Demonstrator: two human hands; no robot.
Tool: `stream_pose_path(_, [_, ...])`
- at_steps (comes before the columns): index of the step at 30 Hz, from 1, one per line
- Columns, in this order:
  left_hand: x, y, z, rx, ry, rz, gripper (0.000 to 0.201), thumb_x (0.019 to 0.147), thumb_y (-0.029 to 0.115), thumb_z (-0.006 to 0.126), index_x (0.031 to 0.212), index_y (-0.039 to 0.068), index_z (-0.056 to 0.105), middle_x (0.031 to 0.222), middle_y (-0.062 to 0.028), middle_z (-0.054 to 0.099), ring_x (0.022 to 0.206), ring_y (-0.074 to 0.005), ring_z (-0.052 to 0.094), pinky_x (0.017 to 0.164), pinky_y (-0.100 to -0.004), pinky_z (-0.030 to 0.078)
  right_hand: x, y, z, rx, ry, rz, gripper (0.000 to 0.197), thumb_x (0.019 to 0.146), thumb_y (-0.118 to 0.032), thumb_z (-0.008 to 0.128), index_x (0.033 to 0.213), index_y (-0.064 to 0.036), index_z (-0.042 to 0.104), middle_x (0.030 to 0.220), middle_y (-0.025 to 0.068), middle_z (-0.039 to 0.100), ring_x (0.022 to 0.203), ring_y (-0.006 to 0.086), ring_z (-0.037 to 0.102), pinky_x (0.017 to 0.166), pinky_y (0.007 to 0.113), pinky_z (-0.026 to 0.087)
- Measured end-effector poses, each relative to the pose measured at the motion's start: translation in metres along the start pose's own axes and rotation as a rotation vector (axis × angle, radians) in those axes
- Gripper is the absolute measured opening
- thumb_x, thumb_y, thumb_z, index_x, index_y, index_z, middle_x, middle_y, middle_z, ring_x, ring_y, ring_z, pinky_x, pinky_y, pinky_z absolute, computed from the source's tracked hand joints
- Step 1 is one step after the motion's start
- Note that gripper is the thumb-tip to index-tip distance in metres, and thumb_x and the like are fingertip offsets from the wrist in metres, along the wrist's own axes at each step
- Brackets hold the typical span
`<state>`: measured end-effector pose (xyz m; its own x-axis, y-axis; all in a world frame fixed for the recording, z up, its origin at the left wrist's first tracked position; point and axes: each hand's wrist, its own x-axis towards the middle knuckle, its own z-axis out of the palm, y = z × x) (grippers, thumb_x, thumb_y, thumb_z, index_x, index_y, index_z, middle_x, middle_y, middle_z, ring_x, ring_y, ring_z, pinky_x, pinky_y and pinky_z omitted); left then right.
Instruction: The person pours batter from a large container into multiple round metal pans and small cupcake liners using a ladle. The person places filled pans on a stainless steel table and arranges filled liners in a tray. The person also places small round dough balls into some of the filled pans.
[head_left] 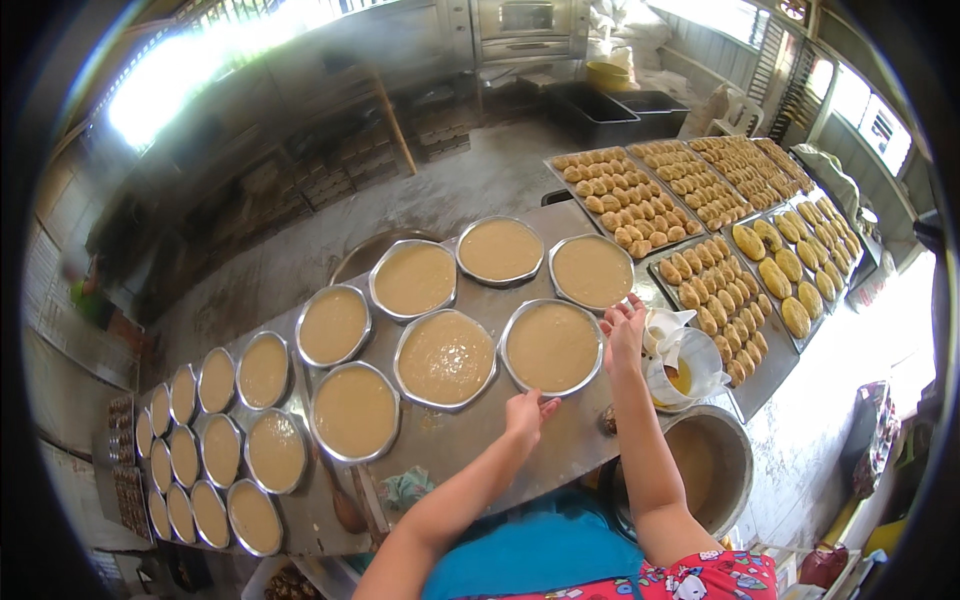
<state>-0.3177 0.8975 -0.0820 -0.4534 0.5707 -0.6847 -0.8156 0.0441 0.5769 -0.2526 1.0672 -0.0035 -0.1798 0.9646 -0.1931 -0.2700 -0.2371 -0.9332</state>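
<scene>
A round metal cake pan (552,347) filled with smooth tan batter lies on the steel table in front of me. My left hand (525,415) has its fingers closed at the pan's near rim. At the right rim, my right hand (622,325) curls its fingers against the edge. Just beyond my right hand is another filled pan (592,271), and left of the held one is a pan with shiny batter (446,358). Beside my right forearm stand a white pitcher (695,365) and, lower, a large pot of batter (700,455).
Several more batter-filled pans (275,450) run in rows along the table to the left. Trays of browned breads (625,200) cover the right side. A greenish cloth (408,488) and a wooden-looking spoon (347,510) lie by the near edge. Black tubs (590,115) stand on the floor behind.
</scene>
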Motion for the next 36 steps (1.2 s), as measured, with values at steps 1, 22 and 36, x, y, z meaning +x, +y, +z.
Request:
stream_pose_path(1, [0.002,0.002,-0.002,0.002,-0.012,-0.005,0.024,0.094,0.009,0.046,0.106,-0.011,0.047,0.1,-0.0204,0.057,0.084,-0.0289,0.064,0.069,-0.0298,0.056,-0.011,0.0,-0.006,-0.082,-0.017,-0.025,0.055,0.083,-0.002,0.052,0.133,-0.0115,0.031,0.117,0.0097,0.04,0.096,0.0146,0.047,0.077,0.029,0.041])
stream_pose_path(22, [-0.153,0.048,-0.297,0.289,1.154,0.834,0.029,0.093,0.011,0.052,0.118,-0.001,0.046,0.1,-0.0101,0.06,0.079,-0.0159,0.059,0.067,-0.0265,0.049,-0.203,0.102,0.025,-0.066,-0.538,0.71,0.017,0.093,-0.013,0.05,0.108,-0.0057,0.051,0.084,0.006,0.058,0.067,0.0147,0.056,0.057,0.027,0.049])
stream_pose_path(36, [-0.157,0.089,-0.327,-0.132,0.55,0.47,0.016,0.093,0.009,0.049,0.095,-0.007,0.051,0.082,-0.0185,0.063,0.066,-0.0242,0.066,0.056,-0.0262,0.057,-0.191,0.133,0.053,-0.391,-0.422,0.562,0.023,0.096,-0.021,0.049,0.084,-0.0014,0.052,0.066,0.0054,0.054,0.047,0.0147,0.053,0.037,0.025,0.04])
